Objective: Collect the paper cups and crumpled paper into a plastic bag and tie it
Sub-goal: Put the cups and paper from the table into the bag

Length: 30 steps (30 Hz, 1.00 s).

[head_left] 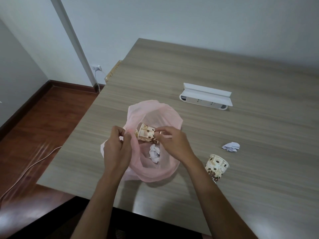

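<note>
While the left hand point(116, 145) pinches the near-left rim of the pink plastic bag point(165, 114) between thumb and curled fingers, holding its mouth open on the wooden table point(224, 69), the right hand point(172, 144) reaches over the opening and grips a coffee-bean-printed paper cup point(146, 133) by its base end with thumb and fingertips closed on it. That cup lies tilted on its side inside the bag's mouth, its open rim pointing left toward the left hand. Below it, at the bottom of the bag and just beneath the right hand's fingers, lies a crumpled paper ball point(154, 153). Outside the bag, to the right of the right forearm, a second paper cup point(216, 167) lies tipped on the table, and a second crumpled paper point(231, 146) sits just beyond it. A white power strip point(205, 97) rests farther back.
</note>
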{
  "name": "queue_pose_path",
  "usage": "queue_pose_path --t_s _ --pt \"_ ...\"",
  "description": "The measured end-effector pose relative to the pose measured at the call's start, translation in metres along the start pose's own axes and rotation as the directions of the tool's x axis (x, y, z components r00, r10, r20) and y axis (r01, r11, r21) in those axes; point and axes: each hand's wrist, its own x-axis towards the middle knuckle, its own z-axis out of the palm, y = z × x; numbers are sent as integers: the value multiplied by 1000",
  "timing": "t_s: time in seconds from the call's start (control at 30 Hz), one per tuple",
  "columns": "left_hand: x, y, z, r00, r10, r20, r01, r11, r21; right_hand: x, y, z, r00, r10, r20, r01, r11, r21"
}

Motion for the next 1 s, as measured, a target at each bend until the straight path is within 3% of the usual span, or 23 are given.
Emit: queue_pose_path --t_s 0.1,0.17,0.2,0.3,0.37,0.43,0.6,0.7,0.77,0.87,1.0 --pt "-4 2 4 999 23 29 -23 1000 -1 -3 14 -21 968 -54 -244 20 990 -140" --pt "-8 3 8 998 45 53 -47 998 33 -5 28 -40 903 -2 -429 -120 959 -257" --pt "-10 4 10 996 63 68 -66 997 50 -6 37 -51 867 95 -489 -258 925 -278" --pt "-14 1 18 987 110 117 -118 991 59 -16 69 -83 733 483 -479 -649 707 -282" --pt "-18 -1 23 977 133 164 -144 988 59 -26 93 -96 665 605 -438 -743 592 -311" --pt "-23 1 29 964 153 217 -166 985 43 -33 116 -100 638 668 -382 -770 548 -328" --pt "-32 8 31 926 164 341 -155 987 -53 -42 133 -91 635 699 -328 -772 590 -237" --pt "-24 4 22 946 167 278 -162 986 -43 -40 120 -86 695 619 -366 -698 704 -133" --pt "-14 0 13 966 162 201 -166 986 4 -37 99 -88 729 522 -443 -601 797 -51" --pt "-5 -3 1 981 159 112 -163 986 27 -30 54 -95 722 391 -570 -411 906 102" --pt "-3 -1 -4 986 149 79 -151 988 20 -22 -4 -90 735 296 -610 -173 952 254"
